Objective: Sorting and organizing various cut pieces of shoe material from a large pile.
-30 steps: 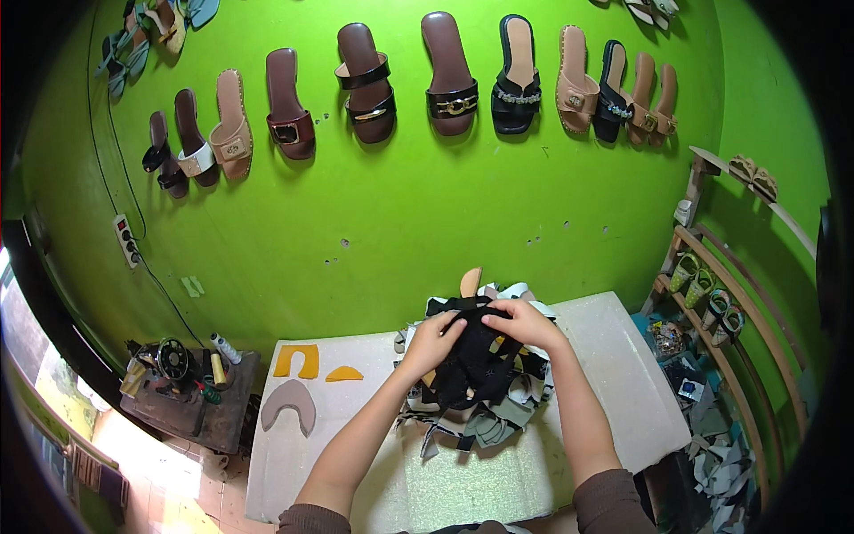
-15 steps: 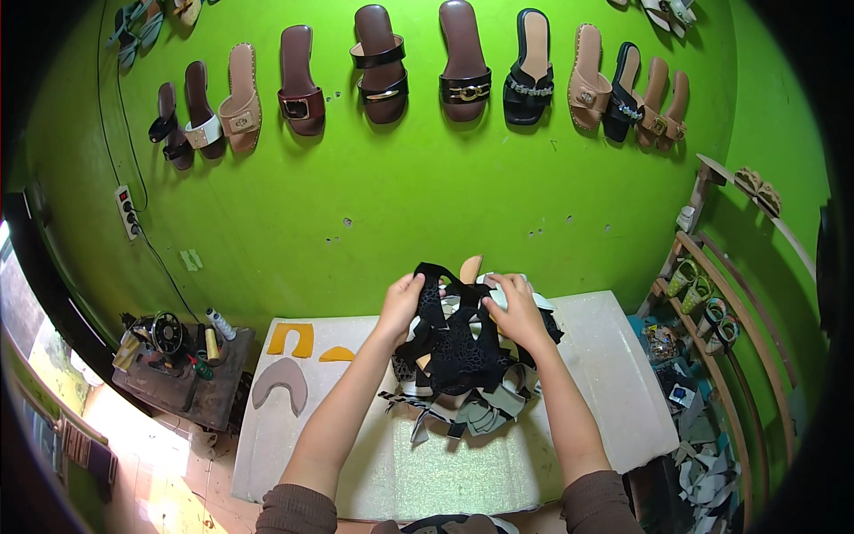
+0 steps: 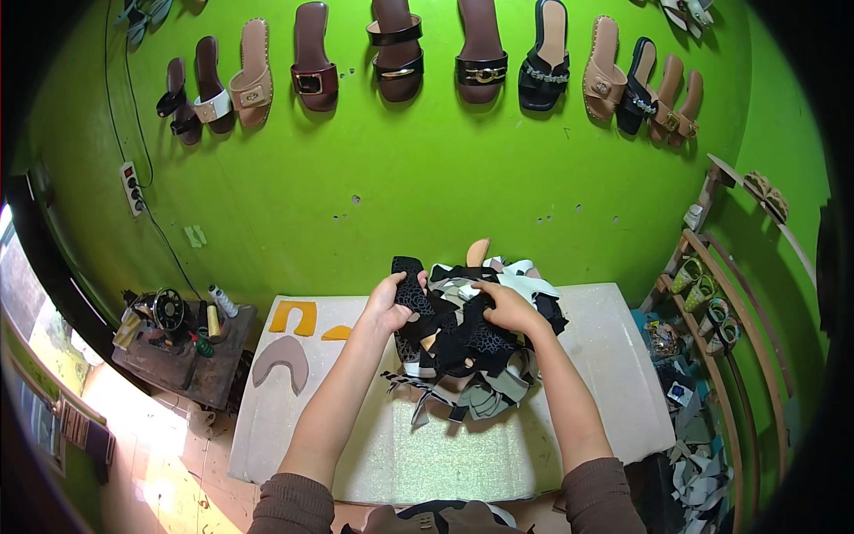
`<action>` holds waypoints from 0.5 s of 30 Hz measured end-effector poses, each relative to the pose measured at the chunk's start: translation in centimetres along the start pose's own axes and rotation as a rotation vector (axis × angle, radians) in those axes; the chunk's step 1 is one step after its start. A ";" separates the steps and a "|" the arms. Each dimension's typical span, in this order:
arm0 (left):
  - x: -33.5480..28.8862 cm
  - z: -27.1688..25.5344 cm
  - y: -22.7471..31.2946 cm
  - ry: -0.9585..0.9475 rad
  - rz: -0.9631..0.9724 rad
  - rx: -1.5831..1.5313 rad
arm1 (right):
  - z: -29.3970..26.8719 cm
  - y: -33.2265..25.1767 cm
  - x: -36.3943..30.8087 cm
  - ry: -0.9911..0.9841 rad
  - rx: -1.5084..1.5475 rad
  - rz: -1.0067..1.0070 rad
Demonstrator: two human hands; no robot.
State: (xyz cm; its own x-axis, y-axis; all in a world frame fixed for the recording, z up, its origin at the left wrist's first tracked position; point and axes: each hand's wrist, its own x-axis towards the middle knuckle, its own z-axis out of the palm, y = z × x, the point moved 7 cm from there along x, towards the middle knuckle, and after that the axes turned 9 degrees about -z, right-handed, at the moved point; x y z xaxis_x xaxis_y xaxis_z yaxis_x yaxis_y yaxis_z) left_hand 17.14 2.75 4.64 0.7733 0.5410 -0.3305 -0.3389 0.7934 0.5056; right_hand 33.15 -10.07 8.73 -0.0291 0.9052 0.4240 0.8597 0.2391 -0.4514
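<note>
A heap of cut scraps (image 3: 498, 392), in black, white, grey and beige, lies on the light-coloured table. My left hand (image 3: 389, 304) is closed on a black scrap (image 3: 410, 278) with a spotted pattern, raised at the heap's left side. On the right, my right hand (image 3: 511, 309) has its fingers curled round another black patterned scrap (image 3: 480, 329) on top of the heap; its fingertips are partly hidden. Behind the heap, a beige rounded piece (image 3: 479, 253) sticks up. Striped and grey-green scraps hang from the heap's front.
Two yellow cut pieces (image 3: 294, 317) and a grey-brown U-shaped piece (image 3: 281, 363) lie on the table's (image 3: 445, 463) left. A sewing machine (image 3: 169, 313) stands beyond it. At right are a wooden rack (image 3: 712, 356) with shoes and more scraps (image 3: 698, 476). Sandals (image 3: 396, 53) hang on the green wall.
My left hand has moved slightly left and lower with a black scrap. My right hand has shifted lower onto the heap. The black piece stretched between both hands has come down.
</note>
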 end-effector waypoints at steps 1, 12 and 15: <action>-0.3 -0.2 -0.1 -0.010 -0.011 -0.007 | 0.3 -0.1 0.2 -0.082 0.047 0.071; -3.9 1.9 -1.4 -0.158 0.044 0.174 | -5.8 -9.0 1.7 0.187 0.388 -0.013; -4.2 2.6 -2.3 -0.204 0.061 0.236 | -5.2 -11.5 2.5 0.211 0.359 -0.186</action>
State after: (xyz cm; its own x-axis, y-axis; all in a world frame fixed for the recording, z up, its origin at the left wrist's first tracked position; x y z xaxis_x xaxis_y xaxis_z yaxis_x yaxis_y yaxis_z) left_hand 16.03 -2.05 6.96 0.8550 0.4994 -0.1396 -0.2727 0.6620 0.6981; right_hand 25.82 -12.34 19.07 -0.0297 0.7527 0.6578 0.6170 0.5315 -0.5804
